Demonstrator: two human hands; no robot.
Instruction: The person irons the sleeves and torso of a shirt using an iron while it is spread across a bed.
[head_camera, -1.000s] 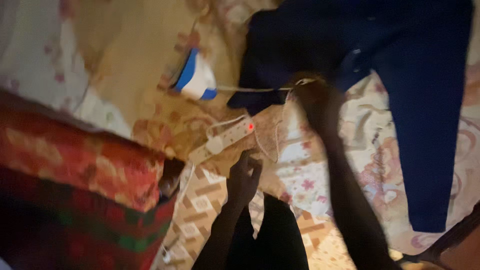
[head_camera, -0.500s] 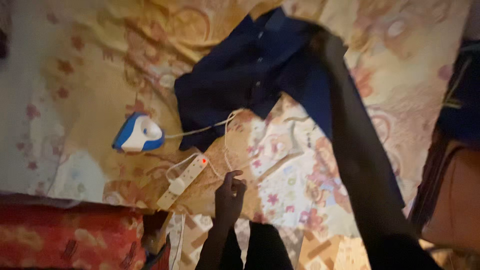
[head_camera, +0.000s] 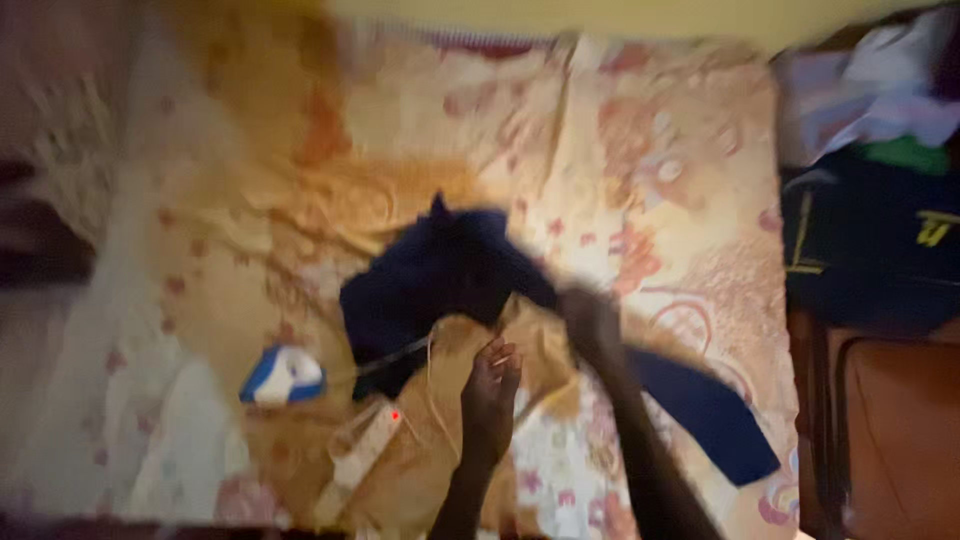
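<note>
The dark blue garment (head_camera: 440, 275) lies bunched on the patterned sheet (head_camera: 640, 150). The right hand (head_camera: 590, 318), blurred, seems clamped on its cloth; the left hand (head_camera: 490, 395) hovers open beside it. Best lift clear of the iron (head_camera: 283, 375) and its cord (head_camera: 400, 352).
</note>
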